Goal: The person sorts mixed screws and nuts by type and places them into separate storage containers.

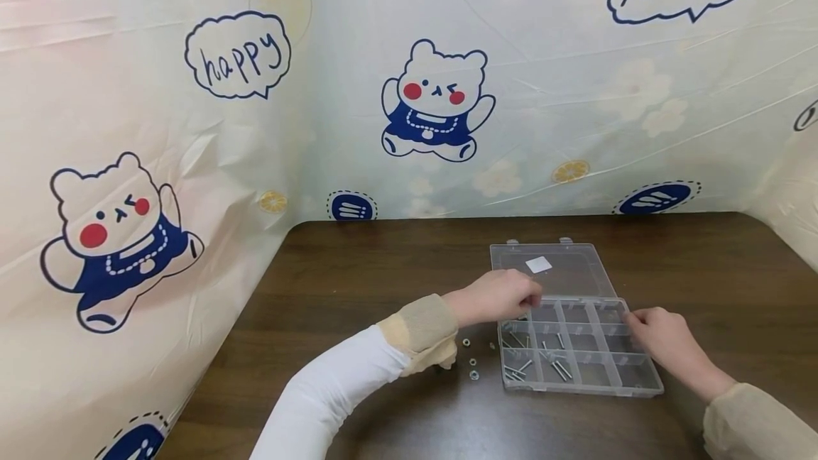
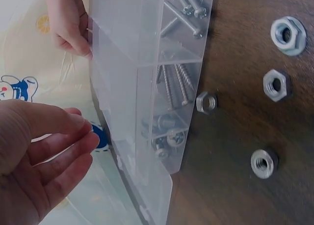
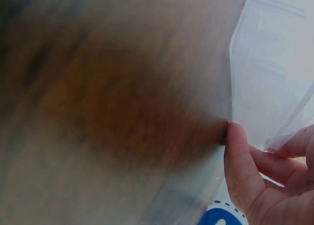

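Note:
A clear plastic compartment box (image 1: pixel 581 393) lies on the dark wooden table with its lid (image 1: pixel 575 268) folded back. My right hand (image 1: pixel 667 346) pinches the box's right side wall, thumb against its outer face in the right wrist view. Over the back left compartments hovers my left hand (image 1: pixel 501 294). Its thumb and forefinger tips meet in the left wrist view; I cannot tell whether something small sits between them. Bolts (image 2: pixel 184 18), thin screws (image 2: pixel 174 85) and round-headed screws (image 2: pixel 171 139) fill separate compartments. Left of the box lie several loose nuts, including a flanged nut (image 2: pixel 288 36) and a hex nut (image 2: pixel 276 85).
A small white square (image 1: pixel 539 265) lies on the lid area. The table (image 1: pixel 383 261) reaches back to a printed curtain (image 1: pixel 543 91) with bears, which also hangs along both sides. One hex nut (image 2: pixel 206 102) sits close beside the box's left wall.

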The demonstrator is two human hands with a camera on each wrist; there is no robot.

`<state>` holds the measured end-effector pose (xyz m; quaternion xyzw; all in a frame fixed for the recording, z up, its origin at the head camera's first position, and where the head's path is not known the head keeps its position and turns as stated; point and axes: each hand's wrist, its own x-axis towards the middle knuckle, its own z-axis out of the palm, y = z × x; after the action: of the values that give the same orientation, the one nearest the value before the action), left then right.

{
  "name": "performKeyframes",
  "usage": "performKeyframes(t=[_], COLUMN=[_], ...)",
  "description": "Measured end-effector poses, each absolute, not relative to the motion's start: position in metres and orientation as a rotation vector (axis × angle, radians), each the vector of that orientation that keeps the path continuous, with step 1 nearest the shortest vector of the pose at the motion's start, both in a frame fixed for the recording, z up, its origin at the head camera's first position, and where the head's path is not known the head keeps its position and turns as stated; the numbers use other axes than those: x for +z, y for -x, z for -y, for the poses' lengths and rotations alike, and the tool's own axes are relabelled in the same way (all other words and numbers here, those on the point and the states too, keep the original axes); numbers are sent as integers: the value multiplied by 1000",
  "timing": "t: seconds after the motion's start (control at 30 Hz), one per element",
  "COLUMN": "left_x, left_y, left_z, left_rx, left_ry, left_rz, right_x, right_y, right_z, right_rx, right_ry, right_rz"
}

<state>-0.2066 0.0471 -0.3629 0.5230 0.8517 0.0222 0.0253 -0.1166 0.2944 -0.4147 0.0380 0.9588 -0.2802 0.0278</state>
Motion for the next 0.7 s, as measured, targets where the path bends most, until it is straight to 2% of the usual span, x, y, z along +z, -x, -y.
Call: performKeyframes(t=[0.7], left_x=[-359], left_y=[211], left_z=[-18], left_rx=[-192], left_ry=[-1391], left_rz=[-2538], right_x=[-414], right_y=[116], right_z=[-295], right_rx=[-854], right_ry=[-118], right_rz=[-2956])
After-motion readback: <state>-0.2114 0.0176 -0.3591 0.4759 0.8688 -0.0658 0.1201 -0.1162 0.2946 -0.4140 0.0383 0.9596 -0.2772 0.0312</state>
